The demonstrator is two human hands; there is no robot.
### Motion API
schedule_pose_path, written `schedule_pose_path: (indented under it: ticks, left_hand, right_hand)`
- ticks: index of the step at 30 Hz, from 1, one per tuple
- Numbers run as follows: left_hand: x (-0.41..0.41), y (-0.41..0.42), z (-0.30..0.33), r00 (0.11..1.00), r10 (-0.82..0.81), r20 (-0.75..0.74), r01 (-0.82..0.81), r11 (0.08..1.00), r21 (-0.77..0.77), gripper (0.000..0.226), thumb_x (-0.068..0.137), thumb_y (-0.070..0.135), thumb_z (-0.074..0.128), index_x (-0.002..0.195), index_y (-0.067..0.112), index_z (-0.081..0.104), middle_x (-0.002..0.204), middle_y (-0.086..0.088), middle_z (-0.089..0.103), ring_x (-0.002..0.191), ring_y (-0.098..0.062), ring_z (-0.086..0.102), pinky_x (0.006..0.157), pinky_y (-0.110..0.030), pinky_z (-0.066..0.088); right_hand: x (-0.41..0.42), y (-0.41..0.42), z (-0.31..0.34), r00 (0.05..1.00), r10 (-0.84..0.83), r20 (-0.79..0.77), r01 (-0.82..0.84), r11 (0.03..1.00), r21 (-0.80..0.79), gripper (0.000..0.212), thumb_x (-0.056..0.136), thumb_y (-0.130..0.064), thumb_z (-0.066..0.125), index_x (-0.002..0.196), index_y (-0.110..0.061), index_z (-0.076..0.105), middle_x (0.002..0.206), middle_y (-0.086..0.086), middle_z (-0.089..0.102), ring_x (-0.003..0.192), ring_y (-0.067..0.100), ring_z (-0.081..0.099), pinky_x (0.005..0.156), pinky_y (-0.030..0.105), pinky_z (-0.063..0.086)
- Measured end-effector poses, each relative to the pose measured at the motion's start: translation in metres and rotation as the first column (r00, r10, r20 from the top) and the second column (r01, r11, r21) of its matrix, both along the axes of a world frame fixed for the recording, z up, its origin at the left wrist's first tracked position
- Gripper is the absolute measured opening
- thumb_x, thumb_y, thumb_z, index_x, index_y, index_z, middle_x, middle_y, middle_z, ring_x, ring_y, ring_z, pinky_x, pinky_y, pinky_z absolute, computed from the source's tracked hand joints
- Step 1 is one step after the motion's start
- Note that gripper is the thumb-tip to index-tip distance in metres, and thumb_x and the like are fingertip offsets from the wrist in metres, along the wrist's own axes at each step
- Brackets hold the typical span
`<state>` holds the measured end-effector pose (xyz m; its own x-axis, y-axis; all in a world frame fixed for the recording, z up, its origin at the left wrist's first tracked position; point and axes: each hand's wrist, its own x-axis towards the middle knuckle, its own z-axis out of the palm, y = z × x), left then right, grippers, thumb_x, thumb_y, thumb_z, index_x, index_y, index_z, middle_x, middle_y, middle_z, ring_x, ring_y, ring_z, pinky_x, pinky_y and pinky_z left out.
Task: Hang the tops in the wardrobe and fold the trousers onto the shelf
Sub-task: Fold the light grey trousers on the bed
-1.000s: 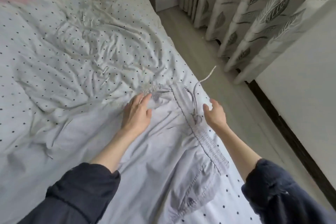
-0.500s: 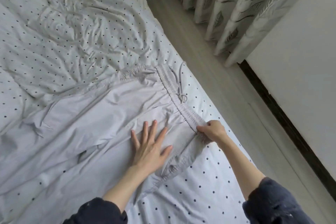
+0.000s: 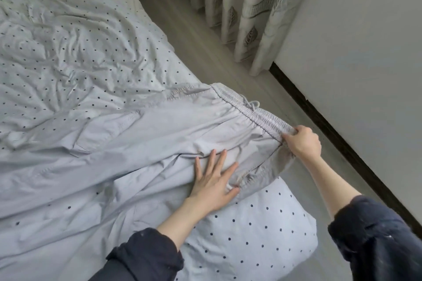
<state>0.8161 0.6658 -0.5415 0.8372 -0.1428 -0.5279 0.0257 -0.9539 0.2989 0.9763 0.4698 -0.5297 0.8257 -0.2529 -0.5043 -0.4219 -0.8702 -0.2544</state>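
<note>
Pale grey trousers with an elastic drawstring waistband lie spread across the bed, waistband at the bed's right edge and legs running left. My left hand lies flat on the fabric just below the waistband, fingers spread and straight. My right hand pinches the near end of the waistband at the bed's edge, fingers curled round the cloth. The drawstring knot shows on the waistband further back. The leg ends run out of view at the left.
The bed has a rumpled white cover with dark dots. A strip of pale floor runs along its right side. Leaf-patterned curtains hang beyond, beside a white wall with a dark skirting board.
The right hand left the drawstring and took hold of the waistband's near end. The left hand slid from the waistband down onto the fabric and flattened. The waistband now lies pulled toward the bed's edge.
</note>
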Motion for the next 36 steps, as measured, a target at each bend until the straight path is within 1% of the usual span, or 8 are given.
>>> schedule_pose_path:
  ticks: [7, 11, 16, 20, 25, 30, 33, 36]
  left_hand:
    - [-0.063, 0.039, -0.002, 0.998, 0.018, 0.06, -0.023, 0.995, 0.097, 0.067, 0.091, 0.055, 0.043, 0.149, 0.034, 0.016, 0.157, -0.005, -0.011, 0.145, -0.029, -0.013, 0.11, -0.05, -0.017]
    - [-0.1, 0.075, 0.021, 0.977, 0.001, 0.215, -0.034, 0.989, 0.147, 0.078, 0.064, 0.049, 0.08, 0.132, 0.02, 0.055, 0.143, -0.019, 0.042, 0.129, -0.043, 0.04, 0.099, -0.064, 0.027]
    - [-0.166, 0.128, 0.047, 0.967, 0.151, 0.205, -0.194, 0.958, 0.211, 0.088, 0.049, 0.052, 0.086, 0.125, 0.016, 0.061, 0.138, -0.018, 0.049, 0.123, -0.04, 0.049, 0.091, -0.063, 0.04]
    - [-0.238, 0.176, 0.061, 0.936, 0.275, 0.22, -0.33, 0.903, 0.276, 0.092, 0.038, 0.052, 0.09, 0.118, 0.013, 0.067, 0.13, -0.02, 0.055, 0.117, -0.038, 0.055, 0.092, -0.061, 0.041]
    - [-0.309, 0.255, 0.078, 0.944, 0.207, 0.258, -0.296, 0.878, 0.377, 0.102, 0.032, 0.052, 0.091, 0.124, 0.015, 0.063, 0.139, -0.02, 0.047, 0.131, -0.038, 0.039, 0.108, -0.052, 0.018]
    - [-0.353, 0.298, 0.086, 0.83, 0.297, 0.472, -0.5, 0.77, 0.396, 0.117, 0.037, 0.004, 0.088, 0.141, 0.018, 0.037, 0.149, -0.023, 0.029, 0.139, -0.042, 0.017, 0.108, -0.064, 0.006]
    - [-0.382, 0.318, 0.078, 0.681, 0.439, 0.586, -0.673, 0.691, 0.263, 0.112, 0.046, 0.016, 0.091, 0.143, 0.014, 0.033, 0.147, -0.026, 0.029, 0.137, -0.045, 0.024, 0.108, -0.063, 0.017]
    - [-0.402, 0.322, 0.07, 0.569, 0.589, 0.574, -0.767, 0.631, 0.113, 0.089, 0.056, 0.002, 0.083, 0.136, 0.0, 0.043, 0.14, -0.027, 0.039, 0.125, -0.048, 0.042, 0.099, -0.056, 0.037]
  right_hand:
    - [-0.072, 0.042, -0.025, 0.957, 0.272, -0.102, -0.267, 0.961, 0.066, 0.05, 0.097, -0.031, 0.042, 0.143, -0.013, 0.036, 0.152, 0.014, 0.028, 0.141, 0.027, 0.022, 0.114, 0.044, 0.021]
    - [-0.13, 0.096, -0.023, 0.895, 0.437, 0.087, -0.446, 0.884, 0.144, 0.046, 0.095, -0.029, 0.044, 0.137, -0.012, 0.042, 0.145, 0.015, 0.035, 0.134, 0.028, 0.032, 0.109, 0.042, 0.026]
    - [-0.212, 0.16, -0.014, 0.782, 0.611, 0.122, -0.622, 0.777, 0.092, 0.056, 0.096, -0.038, 0.039, 0.147, -0.021, 0.025, 0.157, 0.008, 0.016, 0.144, 0.025, 0.012, 0.113, 0.046, 0.015]
    - [-0.267, 0.186, -0.004, 0.664, 0.739, 0.111, -0.748, 0.658, 0.092, 0.057, 0.097, -0.039, 0.037, 0.149, -0.025, 0.02, 0.159, 0.007, 0.004, 0.146, 0.025, 0.002, 0.114, 0.052, 0.006]
    - [-0.305, 0.223, 0.006, 0.493, 0.855, 0.164, -0.87, 0.486, 0.082, 0.06, 0.096, -0.05, 0.035, 0.149, -0.033, 0.015, 0.159, 0.001, 0.001, 0.147, 0.022, -0.002, 0.113, 0.053, -0.003]
    - [-0.369, 0.277, 0.027, 0.244, 0.926, 0.288, -0.966, 0.26, -0.016, 0.075, 0.083, -0.053, 0.059, 0.147, -0.025, 0.03, 0.156, 0.009, 0.02, 0.145, 0.031, 0.016, 0.112, 0.06, 0.004]
    - [-0.418, 0.323, 0.039, 0.128, 0.91, 0.394, -0.958, 0.216, -0.188, 0.088, 0.056, -0.054, 0.082, 0.133, -0.022, 0.054, 0.139, 0.009, 0.051, 0.127, 0.03, 0.049, 0.099, 0.062, 0.035]
    - [-0.447, 0.36, 0.046, 0.076, 0.87, 0.487, -0.946, 0.217, -0.24, 0.08, 0.054, -0.038, 0.085, 0.128, -0.021, 0.058, 0.134, 0.007, 0.056, 0.123, 0.026, 0.053, 0.098, 0.06, 0.039]
